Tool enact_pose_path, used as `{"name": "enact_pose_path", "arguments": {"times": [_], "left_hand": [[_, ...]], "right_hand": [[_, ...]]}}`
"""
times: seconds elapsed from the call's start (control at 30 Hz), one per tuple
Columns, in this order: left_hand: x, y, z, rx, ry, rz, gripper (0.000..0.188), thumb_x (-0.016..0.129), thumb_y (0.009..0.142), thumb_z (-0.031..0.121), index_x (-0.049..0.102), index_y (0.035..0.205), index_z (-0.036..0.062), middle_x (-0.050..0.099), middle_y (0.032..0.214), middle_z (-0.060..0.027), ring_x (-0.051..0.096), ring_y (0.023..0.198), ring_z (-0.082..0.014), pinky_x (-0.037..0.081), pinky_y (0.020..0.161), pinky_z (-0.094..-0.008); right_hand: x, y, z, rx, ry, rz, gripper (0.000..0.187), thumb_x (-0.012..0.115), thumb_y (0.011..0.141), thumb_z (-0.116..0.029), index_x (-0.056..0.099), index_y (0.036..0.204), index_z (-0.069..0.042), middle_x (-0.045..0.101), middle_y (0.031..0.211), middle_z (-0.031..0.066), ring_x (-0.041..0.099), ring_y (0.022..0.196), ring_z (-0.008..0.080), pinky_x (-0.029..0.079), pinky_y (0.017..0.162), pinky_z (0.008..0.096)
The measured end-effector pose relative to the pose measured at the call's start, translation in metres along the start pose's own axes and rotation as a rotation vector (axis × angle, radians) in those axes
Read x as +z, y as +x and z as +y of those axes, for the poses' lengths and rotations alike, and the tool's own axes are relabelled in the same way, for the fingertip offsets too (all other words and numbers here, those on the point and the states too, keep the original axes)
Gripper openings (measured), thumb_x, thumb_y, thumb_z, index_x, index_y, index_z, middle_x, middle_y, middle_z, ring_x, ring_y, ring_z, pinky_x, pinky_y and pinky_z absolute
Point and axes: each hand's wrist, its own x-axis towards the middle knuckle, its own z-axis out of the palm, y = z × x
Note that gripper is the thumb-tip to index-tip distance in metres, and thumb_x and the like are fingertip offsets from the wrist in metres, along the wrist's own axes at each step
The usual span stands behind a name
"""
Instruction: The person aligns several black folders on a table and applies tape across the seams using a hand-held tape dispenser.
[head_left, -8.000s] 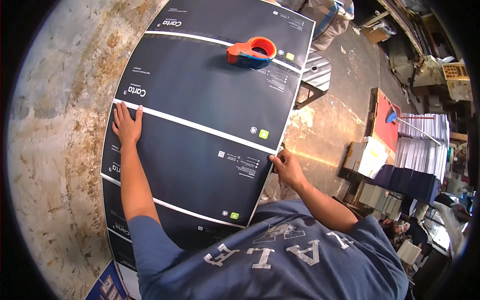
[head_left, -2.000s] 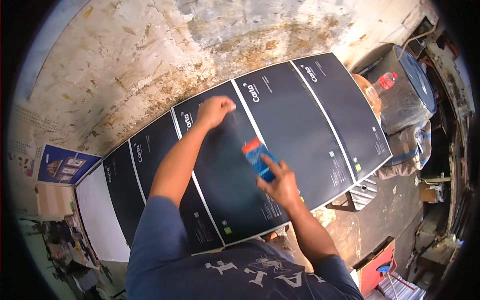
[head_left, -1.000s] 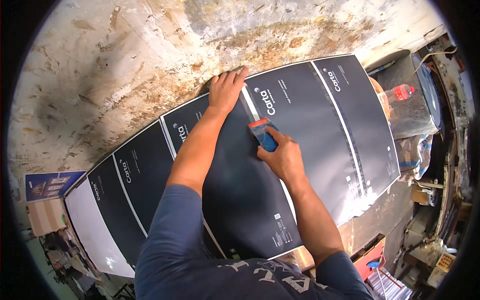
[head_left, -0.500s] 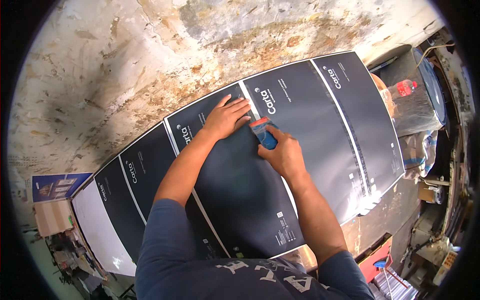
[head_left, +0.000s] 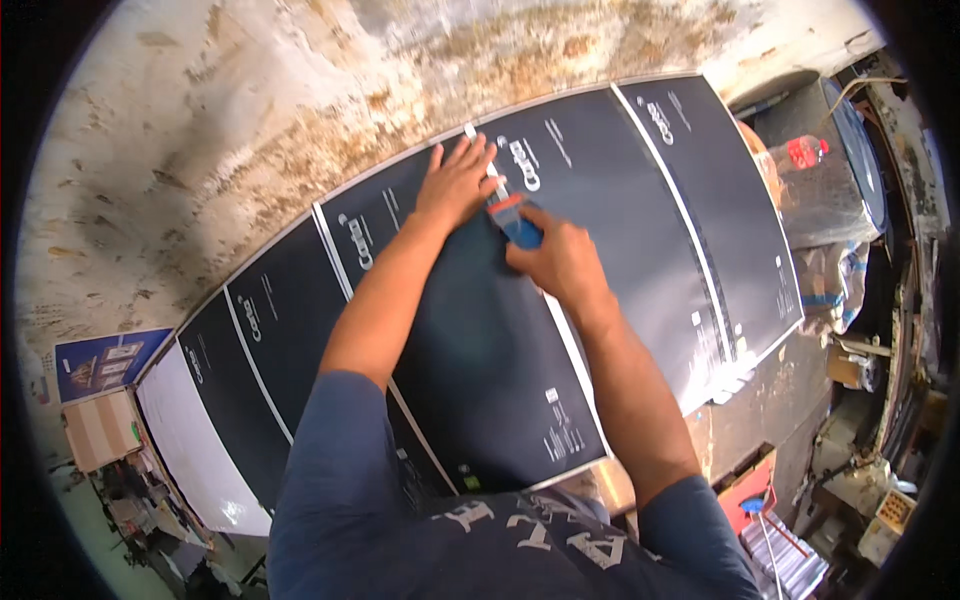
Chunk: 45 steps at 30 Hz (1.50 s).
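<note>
Dark printed sheets [head_left: 470, 340] cover a long work surface, divided by pale strips. My left hand [head_left: 455, 190] lies flat with fingers spread on a dark sheet, close to the far end of a white strip [head_left: 572, 350]. Right beside it, my right hand [head_left: 562, 262] grips a flat blue hand tool [head_left: 522, 232] with an orange-red front edge; it looks like a scraper. That front edge is at the strip, just below my left fingertips. Motion blurs the tool a little, and my fingers hide part of its handle.
A stained wall [head_left: 300, 110] runs along the far edge. On the right stand a large plastic-wrapped drum [head_left: 830, 205] and a bottle with red parts [head_left: 803, 152]. At left are a cardboard box [head_left: 102, 432] and a blue picture panel [head_left: 110, 365]. A red panel [head_left: 742, 490] stands at lower right.
Both hands and the tool have moved slightly farther along the strip toward the wall. The whole view has also shifted, so the sheets appear higher in the picture.
</note>
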Motion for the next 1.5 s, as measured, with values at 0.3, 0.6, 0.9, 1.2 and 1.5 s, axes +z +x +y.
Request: {"name": "enact_pose_path", "arguments": {"times": [0.3, 0.6, 0.9, 1.2, 1.5], "left_hand": [[-0.002, 0.001, 0.006, -0.058, 0.059, -0.117, 0.097, 0.046, 0.085, 0.083, 0.031, 0.16, 0.0223, 0.02, 0.169, -0.0027, 0.018, 0.155, -0.0206, 0.01, 0.125, -0.0524], [-0.008, 0.006, 0.005, -0.083, 0.068, -0.165, 0.097, 0.051, 0.084, 0.081, 0.03, 0.16, 0.0247, 0.02, 0.169, -0.0019, 0.016, 0.156, -0.02, 0.008, 0.125, -0.0526], [-0.015, 0.019, 0.02, -0.145, 0.258, -0.308, 0.093, 0.046, 0.088, 0.079, 0.022, 0.162, 0.0269, 0.014, 0.17, 0.0014, 0.014, 0.156, -0.0241, 0.006, 0.124, -0.057], [-0.032, -0.098, 0.219, 0.229, -0.077, 0.09, 0.041, 0.069, 0.088, 0.024, 0.059, 0.124, 0.0064, 0.057, 0.134, -0.0147, 0.049, 0.132, -0.0392, 0.03, 0.11, -0.0642], [0.024, -0.271, 0.355, 0.317, -0.398, -0.416, 0.061, 0.026, 0.108, 0.039, 0.02, 0.161, 0.0082, 0.018, 0.169, -0.0106, 0.014, 0.156, -0.0265, 0.005, 0.125, -0.0495]], "right_hand": [[-0.005, -0.011, 0.011, 0.033, -0.057, -0.112, 0.053, 0.072, 0.075, -0.033, 0.069, 0.123, -0.013, 0.07, 0.098, 0.0259, 0.069, 0.092, 0.042, 0.056, 0.085, 0.0481], [-0.034, -0.121, 0.039, 0.086, -0.141, -0.132, 0.055, 0.074, 0.076, -0.031, 0.068, 0.128, -0.015, 0.067, 0.092, 0.0244, 0.068, 0.084, 0.0436, 0.056, 0.082, 0.0487], [-0.076, -0.317, 0.094, 0.321, -0.135, -0.212, 0.057, 0.079, 0.074, -0.029, 0.068, 0.129, -0.017, 0.065, 0.088, 0.0227, 0.068, 0.08, 0.0412, 0.056, 0.075, 0.0471], [-0.077, -0.407, 0.146, 0.248, -0.076, -0.157, 0.061, 0.082, 0.075, -0.033, 0.065, 0.134, -0.027, 0.066, 0.102, 0.021, 0.07, 0.083, 0.0408, 0.058, 0.074, 0.0472], [0.0, -0.456, 0.261, -0.137, 0.176, 0.033, 0.076, 0.081, 0.074, -0.018, 0.055, 0.144, -0.031, 0.06, 0.106, 0.0204, 0.063, 0.088, 0.0402, 0.055, 0.079, 0.0469]]}}
